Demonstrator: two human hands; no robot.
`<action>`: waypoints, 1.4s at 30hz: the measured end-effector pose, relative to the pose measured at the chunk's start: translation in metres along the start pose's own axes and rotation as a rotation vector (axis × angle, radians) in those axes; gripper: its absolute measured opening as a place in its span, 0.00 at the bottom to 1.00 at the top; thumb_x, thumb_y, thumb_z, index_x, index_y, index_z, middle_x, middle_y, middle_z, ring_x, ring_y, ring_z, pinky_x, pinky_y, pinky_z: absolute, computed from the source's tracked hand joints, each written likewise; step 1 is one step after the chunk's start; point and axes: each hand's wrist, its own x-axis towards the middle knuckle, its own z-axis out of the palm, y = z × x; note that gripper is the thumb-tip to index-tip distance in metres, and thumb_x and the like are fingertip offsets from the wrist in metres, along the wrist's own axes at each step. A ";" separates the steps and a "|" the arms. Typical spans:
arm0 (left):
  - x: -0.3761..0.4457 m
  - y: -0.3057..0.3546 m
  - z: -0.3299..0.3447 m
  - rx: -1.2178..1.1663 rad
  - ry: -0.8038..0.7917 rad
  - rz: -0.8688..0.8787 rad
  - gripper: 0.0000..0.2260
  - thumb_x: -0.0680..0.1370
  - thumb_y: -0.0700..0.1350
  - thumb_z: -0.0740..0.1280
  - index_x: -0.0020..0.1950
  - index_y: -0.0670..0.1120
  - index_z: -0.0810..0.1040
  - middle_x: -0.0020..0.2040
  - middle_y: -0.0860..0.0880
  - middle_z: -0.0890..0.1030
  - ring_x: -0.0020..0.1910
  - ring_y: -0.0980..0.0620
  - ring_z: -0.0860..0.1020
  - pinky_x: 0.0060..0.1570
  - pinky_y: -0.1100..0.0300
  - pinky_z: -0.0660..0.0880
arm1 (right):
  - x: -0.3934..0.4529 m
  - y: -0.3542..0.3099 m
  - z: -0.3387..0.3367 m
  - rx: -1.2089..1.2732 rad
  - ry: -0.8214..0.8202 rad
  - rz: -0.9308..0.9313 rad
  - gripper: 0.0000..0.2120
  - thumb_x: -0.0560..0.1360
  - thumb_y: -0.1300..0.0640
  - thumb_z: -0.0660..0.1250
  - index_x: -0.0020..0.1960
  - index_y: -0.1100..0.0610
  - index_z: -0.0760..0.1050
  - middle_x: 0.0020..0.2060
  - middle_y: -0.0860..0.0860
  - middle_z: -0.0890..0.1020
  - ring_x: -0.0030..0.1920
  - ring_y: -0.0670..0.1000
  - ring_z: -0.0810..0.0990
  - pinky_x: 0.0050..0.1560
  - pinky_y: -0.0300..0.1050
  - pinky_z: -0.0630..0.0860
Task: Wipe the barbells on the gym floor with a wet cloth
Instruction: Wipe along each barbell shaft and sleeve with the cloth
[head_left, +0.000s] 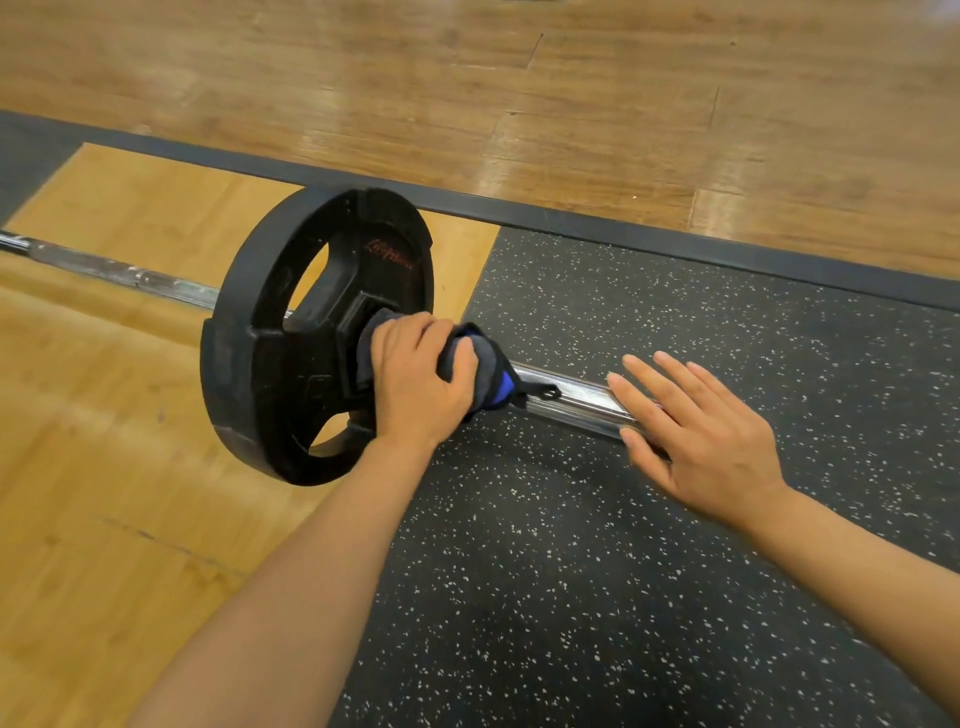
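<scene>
We see the barbell (571, 397) lying across the floor from left to right, its plate (291, 364) upright at the mat's (675, 571) left edge, our left hand (415, 384) wrapping the cloth (488, 379) round the sleeve just right of the plate, our right hand (701, 431) flat on the sleeve's end.

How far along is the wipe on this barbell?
Nothing visibly finished; no wet streaks are discernible. In hand: the left hand grips the cloth around the sleeve beside the black plate, while the right hand lies flat on the sleeve's outer end. Left, judging by this: the outer sleeve, plate and shaft.
</scene>
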 end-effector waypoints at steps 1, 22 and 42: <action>-0.003 0.006 0.002 -0.019 0.003 0.010 0.15 0.78 0.50 0.61 0.53 0.41 0.81 0.50 0.46 0.80 0.52 0.46 0.75 0.62 0.55 0.64 | 0.000 0.000 0.000 -0.003 0.004 -0.002 0.19 0.82 0.48 0.60 0.69 0.56 0.77 0.66 0.56 0.79 0.66 0.60 0.78 0.62 0.58 0.77; -0.029 0.046 0.025 -0.012 0.017 0.063 0.15 0.80 0.47 0.59 0.60 0.41 0.79 0.56 0.45 0.77 0.60 0.44 0.74 0.71 0.41 0.59 | 0.002 0.002 0.002 -0.006 0.011 0.008 0.21 0.83 0.49 0.59 0.71 0.57 0.75 0.67 0.55 0.78 0.67 0.59 0.77 0.66 0.57 0.74; -0.026 0.035 0.041 0.148 0.098 0.571 0.15 0.86 0.50 0.51 0.63 0.44 0.71 0.55 0.44 0.80 0.58 0.48 0.73 0.59 0.51 0.62 | 0.001 0.004 -0.004 0.017 -0.074 0.002 0.23 0.82 0.48 0.58 0.70 0.61 0.75 0.68 0.56 0.77 0.69 0.60 0.74 0.68 0.58 0.72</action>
